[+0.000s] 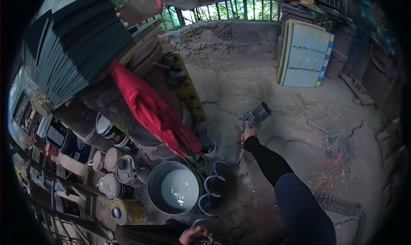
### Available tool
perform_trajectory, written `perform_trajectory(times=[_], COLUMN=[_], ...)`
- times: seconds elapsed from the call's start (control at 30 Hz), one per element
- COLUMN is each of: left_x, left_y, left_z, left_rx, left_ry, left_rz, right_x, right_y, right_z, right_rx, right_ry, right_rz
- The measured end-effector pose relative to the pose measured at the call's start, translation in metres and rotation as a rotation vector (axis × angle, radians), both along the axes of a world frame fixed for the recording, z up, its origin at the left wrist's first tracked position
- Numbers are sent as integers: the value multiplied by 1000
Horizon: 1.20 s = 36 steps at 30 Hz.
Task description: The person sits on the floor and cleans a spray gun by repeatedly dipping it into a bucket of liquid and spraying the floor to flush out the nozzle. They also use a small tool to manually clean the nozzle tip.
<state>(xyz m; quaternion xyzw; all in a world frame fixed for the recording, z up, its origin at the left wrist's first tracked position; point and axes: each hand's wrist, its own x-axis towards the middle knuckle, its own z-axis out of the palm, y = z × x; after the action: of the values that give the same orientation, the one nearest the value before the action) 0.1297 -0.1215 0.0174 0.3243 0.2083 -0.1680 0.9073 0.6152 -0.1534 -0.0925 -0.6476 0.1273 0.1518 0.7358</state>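
Out in front, my right hand (249,131) is wrapped round the handle of a spray gun (259,112) with a dark cylindrical cup. A coiled air hose (209,195) runs from below the gun back toward me in loose loops. Low at the bottom edge, my left hand (195,235) has its fingers curled round a loop of that hose. Just beyond this hand stands a wide metal tub (153,193) holding white liquid (180,188). The gun hangs over the concrete floor, apart from the tub.
A red cloth (147,103) drapes from a drum at left, beneath a stack of dark panels (77,48). Paint cans, including a yellow one (128,211), crowd the left. Painted boards (306,54) lean at the back right. Another spring-like coil (338,204) lies at lower right.
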Motion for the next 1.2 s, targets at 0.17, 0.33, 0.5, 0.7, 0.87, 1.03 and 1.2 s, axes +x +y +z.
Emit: perform_trajectory(times=[0.17, 0.33, 0.5, 0.7, 0.87, 1.03, 1.2], left_x=[-37, -73, -79, -98, -97, -74, -74], left_y=[-10, 26, 35, 25, 19, 30, 32], left_z=[18, -76, -28, -16, 21, 51, 63], left_rx=[-62, -126, 287, 664, 1161, 961, 782], left_ry=[152, 31, 51, -83, -110, -219, -164], left_rz=[137, 507, 624, 633, 552, 633, 895], right_x=[-45, -19, -100, -172, -286, -411, -450], right_y=[46, 34, 32, -13, -41, -20, 10], right_z=[28, -24, 70, 161, 211, 215, 185], right_rx=[-46, -311, -203, 97, 120, 146, 296], right_ry=[-19, -265, -135, -239, -290, -250, -123], right_rz=[-1, -109, -139, -178, 81, 443, 998])
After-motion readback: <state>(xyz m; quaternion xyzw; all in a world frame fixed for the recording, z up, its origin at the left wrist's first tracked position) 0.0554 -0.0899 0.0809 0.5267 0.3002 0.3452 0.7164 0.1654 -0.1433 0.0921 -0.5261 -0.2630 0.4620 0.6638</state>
